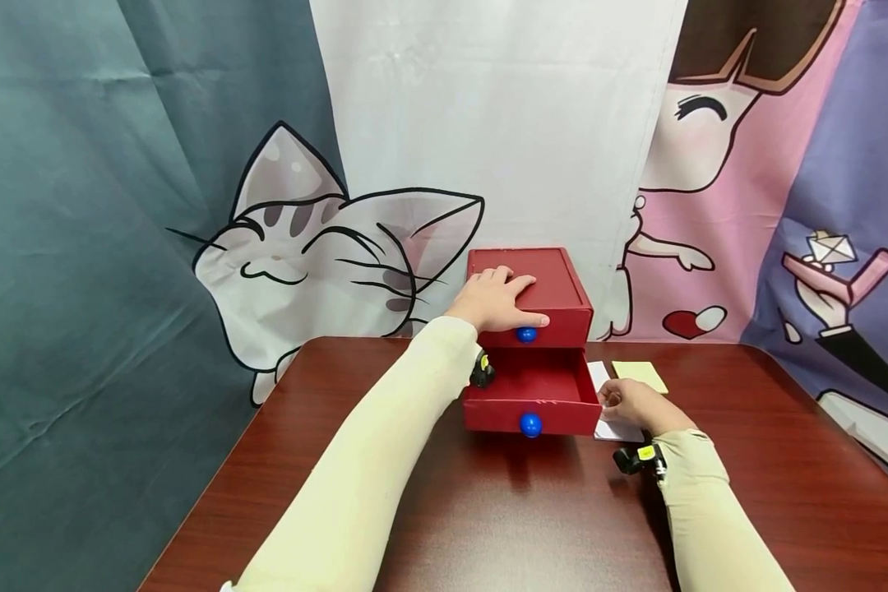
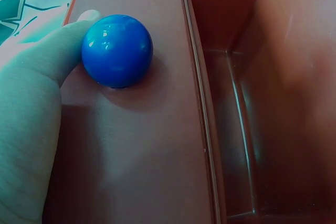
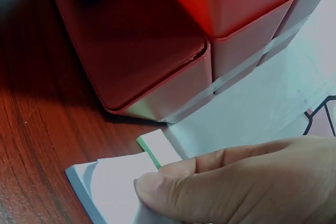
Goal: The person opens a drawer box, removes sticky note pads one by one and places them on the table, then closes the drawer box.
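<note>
A red drawer cabinet [image 1: 551, 279] with blue knobs stands at the back of the table. Its lower drawer [image 1: 492, 417] is pulled out, and its inside looks bare. My left hand [image 1: 496, 302] rests on the cabinet's top, fingers spread, with the thumb reaching over the front edge beside the upper blue knob [image 2: 117, 51]. To the right of the drawer, my right hand [image 1: 634, 404] pinches white paper [image 3: 123, 182] at a small white stack. The thumb lies on top of the paper; the fingertips beneath are hidden.
A yellow sticky-note pad [image 1: 640, 376] lies on the brown table [image 1: 548, 526], behind the right hand. A cartoon-printed curtain [image 1: 414, 123] hangs directly behind the table. The extended drawer's blue knob [image 1: 530, 425] juts toward the front.
</note>
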`<action>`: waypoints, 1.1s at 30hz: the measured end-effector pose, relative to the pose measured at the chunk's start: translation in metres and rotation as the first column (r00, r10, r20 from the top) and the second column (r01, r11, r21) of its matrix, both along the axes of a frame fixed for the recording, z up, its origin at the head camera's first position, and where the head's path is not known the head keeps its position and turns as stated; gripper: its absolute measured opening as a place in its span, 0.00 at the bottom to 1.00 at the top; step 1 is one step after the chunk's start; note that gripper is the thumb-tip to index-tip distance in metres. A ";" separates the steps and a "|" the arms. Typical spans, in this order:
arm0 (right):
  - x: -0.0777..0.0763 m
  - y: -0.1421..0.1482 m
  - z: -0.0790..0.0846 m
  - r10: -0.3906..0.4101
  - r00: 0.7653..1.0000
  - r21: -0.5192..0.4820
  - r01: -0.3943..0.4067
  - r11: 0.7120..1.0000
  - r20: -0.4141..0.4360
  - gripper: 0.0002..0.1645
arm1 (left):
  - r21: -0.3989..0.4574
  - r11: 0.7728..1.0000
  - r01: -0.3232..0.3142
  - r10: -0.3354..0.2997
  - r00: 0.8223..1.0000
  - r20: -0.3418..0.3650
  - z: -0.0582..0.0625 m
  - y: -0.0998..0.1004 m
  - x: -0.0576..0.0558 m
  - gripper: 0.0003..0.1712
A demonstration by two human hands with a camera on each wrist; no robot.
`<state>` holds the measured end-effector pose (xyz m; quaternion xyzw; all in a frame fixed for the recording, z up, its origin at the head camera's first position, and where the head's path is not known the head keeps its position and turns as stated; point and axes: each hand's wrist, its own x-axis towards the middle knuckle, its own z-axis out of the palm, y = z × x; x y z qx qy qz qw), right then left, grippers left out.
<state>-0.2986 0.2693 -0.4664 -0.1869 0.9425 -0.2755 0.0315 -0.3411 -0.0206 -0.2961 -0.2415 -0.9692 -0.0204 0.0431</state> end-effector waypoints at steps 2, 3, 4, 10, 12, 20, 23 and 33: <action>0.000 0.001 -0.001 0.012 1.000 0.003 -0.012 1.000 0.007 0.12 | 0.002 1.000 0.002 -0.002 1.000 0.003 0.001 0.000 0.001 0.50; -0.001 0.001 -0.001 0.021 1.000 0.002 -0.021 1.000 0.009 0.12 | 0.002 1.000 0.003 -0.003 1.000 0.003 0.001 -0.001 0.001 0.50; -0.001 0.002 -0.002 0.029 0.999 -0.001 -0.029 1.000 0.013 0.13 | 0.003 1.000 0.005 -0.005 1.000 0.001 0.001 -0.001 0.001 0.50; 0.002 0.006 0.001 0.089 0.995 -0.030 -0.087 0.996 0.054 0.12 | 0.004 1.000 0.006 -0.006 1.000 -0.001 0.002 0.000 0.003 0.50; 0.004 0.007 0.003 0.106 0.992 -0.037 -0.104 0.994 0.064 0.12 | 0.005 1.000 0.004 -0.004 1.000 -0.001 0.002 0.000 0.004 0.50; 0.004 0.011 0.007 0.122 0.989 -0.087 -0.114 0.990 0.086 0.11 | 0.010 1.000 -0.002 0.002 1.000 -0.001 0.000 0.000 0.004 0.50; 0.006 0.012 0.016 0.065 0.997 -0.061 -0.067 0.996 -0.028 0.08 | 0.012 1.000 -0.004 0.004 1.000 -0.002 -0.002 0.000 0.003 0.50; 0.036 -0.011 0.084 -0.031 0.926 -0.161 -0.032 0.986 -0.376 0.02 | 0.015 1.000 -0.004 0.004 1.000 -0.010 -0.002 0.000 0.003 0.50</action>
